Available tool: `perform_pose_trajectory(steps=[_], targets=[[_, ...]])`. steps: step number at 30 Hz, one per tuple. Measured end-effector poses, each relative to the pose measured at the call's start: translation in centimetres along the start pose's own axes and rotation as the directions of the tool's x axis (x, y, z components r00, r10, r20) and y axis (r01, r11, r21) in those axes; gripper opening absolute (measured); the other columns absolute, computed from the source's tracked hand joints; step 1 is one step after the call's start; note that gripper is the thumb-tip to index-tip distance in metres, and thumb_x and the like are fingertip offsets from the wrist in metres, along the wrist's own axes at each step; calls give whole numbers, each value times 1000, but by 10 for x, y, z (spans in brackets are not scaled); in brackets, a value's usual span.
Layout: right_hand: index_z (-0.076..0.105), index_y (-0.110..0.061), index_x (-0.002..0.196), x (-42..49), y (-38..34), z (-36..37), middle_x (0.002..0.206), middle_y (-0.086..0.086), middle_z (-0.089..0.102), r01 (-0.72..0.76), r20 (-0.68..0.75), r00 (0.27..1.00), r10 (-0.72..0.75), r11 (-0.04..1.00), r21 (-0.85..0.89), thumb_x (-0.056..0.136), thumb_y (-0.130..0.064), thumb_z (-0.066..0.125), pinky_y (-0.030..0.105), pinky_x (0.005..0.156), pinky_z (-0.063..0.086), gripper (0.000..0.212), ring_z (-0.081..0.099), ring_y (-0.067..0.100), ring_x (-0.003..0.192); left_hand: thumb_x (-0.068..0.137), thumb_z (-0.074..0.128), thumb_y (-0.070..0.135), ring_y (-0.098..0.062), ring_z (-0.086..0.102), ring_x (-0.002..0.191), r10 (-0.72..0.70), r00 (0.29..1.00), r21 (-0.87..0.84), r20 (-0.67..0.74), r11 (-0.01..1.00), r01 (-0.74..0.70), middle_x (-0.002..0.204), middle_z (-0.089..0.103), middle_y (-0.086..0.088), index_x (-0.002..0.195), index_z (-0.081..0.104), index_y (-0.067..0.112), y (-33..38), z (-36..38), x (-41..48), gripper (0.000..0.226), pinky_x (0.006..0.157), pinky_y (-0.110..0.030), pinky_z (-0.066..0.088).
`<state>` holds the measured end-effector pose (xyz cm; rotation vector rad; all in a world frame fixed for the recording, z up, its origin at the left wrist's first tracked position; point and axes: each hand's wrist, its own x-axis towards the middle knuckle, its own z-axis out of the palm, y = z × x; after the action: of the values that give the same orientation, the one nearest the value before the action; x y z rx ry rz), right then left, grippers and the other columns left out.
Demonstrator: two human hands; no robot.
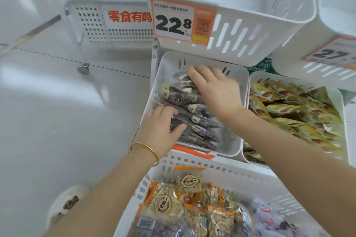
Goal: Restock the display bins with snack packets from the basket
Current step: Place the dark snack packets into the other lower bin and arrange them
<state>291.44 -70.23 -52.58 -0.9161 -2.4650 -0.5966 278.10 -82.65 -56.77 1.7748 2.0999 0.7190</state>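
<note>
A white display bin point(234, 146) at mid-height holds several dark purple snack packets point(190, 119) with small cream labels. My left hand point(161, 127), with a gold bangle on its wrist, rests on the near left packets, thumb spread over them. My right hand point(213, 86) lies flat on the far packets, fingers straight and pointing left. In front of me the white slotted basket point(227, 171) with an orange handle holds several orange-edged snack packets point(192, 204).
Right of that bin stands another bin point(341, 106) full of yellow packets. Above hang empty white bins point(240, 25) with price tags 22.8 and 27. A white wheeled cart point(92, 25) with red lettering stands on the tiled floor at left.
</note>
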Motion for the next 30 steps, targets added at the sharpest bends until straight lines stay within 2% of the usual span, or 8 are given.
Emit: perform_pose_trajectory(steps=[4, 7, 11, 14, 20, 23, 27, 30], targets=[[58, -15, 116, 19, -10, 36, 102, 6, 65, -120, 98, 986, 133, 985, -124, 60, 0, 72, 29, 43, 39, 60, 61, 29, 83, 86, 60, 38, -12, 45, 114, -32, 999, -147, 16, 989, 34, 117, 50, 9, 119, 50, 23, 0, -1, 1, 37, 99, -35, 41], [45, -16, 133, 45, -12, 50, 121, 10, 57, -219, 284, 928, 240, 970, -106, 76, -2, 66, 35, 53, 39, 63, 54, 33, 104, 85, 62, 36, -8, 46, 114, -46, 999, -219, 25, 974, 50, 113, 48, 14, 118, 50, 25, 0, -1, 1, 36, 99, -33, 42], [21, -24, 148, 68, -3, 68, 150, 7, 31, -263, 592, 801, 89, 941, 214, 94, -44, 50, 44, 94, 40, 64, 31, 32, 133, 86, 62, 33, -4, 47, 111, -33, 999, -250, 35, 967, 41, 116, 50, 14, 119, 49, 28, -2, 1, 1, 36, 97, -24, 41], [14, -22, 150, 66, -9, 77, 155, 7, 18, -304, 699, 715, 20, 909, 285, 96, -54, 33, 48, 106, 30, 65, 19, 33, 140, 87, 61, 33, -3, 48, 109, -37, 999, -261, 34, 964, 45, 115, 51, 15, 118, 49, 28, -2, 0, 1, 34, 95, -23, 41], [5, -26, 151, 65, -14, 63, 159, -2, 10, -294, 711, 701, 59, 931, 214, 96, -58, 26, 51, 107, 28, 67, 17, 29, 143, 87, 60, 32, -5, 49, 109, -25, 999, -219, 36, 975, 33, 118, 52, 12, 118, 50, 26, 1, -2, 0, 33, 94, -24, 42], [17, -24, 150, 40, -4, 27, 156, -1, 21, -367, 608, 783, 128, 885, 287, 99, -44, 32, 52, 108, 29, 56, 22, 27, 141, 88, 60, 30, -7, 49, 110, -26, 999, -181, 48, 983, 34, 118, 53, 11, 117, 51, 25, 0, 0, 0, 31, 90, -23, 42], [30, -24, 145, -44, -1, -54, 148, -2, 36, -434, 493, 849, 189, 782, 447, 98, -30, 43, 40, 109, 29, 50, 30, 22, 137, 88, 60, 23, -9, 53, 105, -53, 996, -237, 65, 969, 67, 113, 54, 8, 114, 53, 21, 5, -4, -1, 26, 84, -18, 40], [44, -20, 138, -120, -11, -105, 135, -3, 49, -525, 489, 827, 276, 690, 498, 96, -18, 50, 27, 101, 33, 42, 43, 15, 125, 89, 58, 16, -17, 56, 104, -28, 999, -189, 35, 981, 35, 111, 53, 2, 113, 56, 16, 11, -12, -7, 24, 86, -24, 44]])
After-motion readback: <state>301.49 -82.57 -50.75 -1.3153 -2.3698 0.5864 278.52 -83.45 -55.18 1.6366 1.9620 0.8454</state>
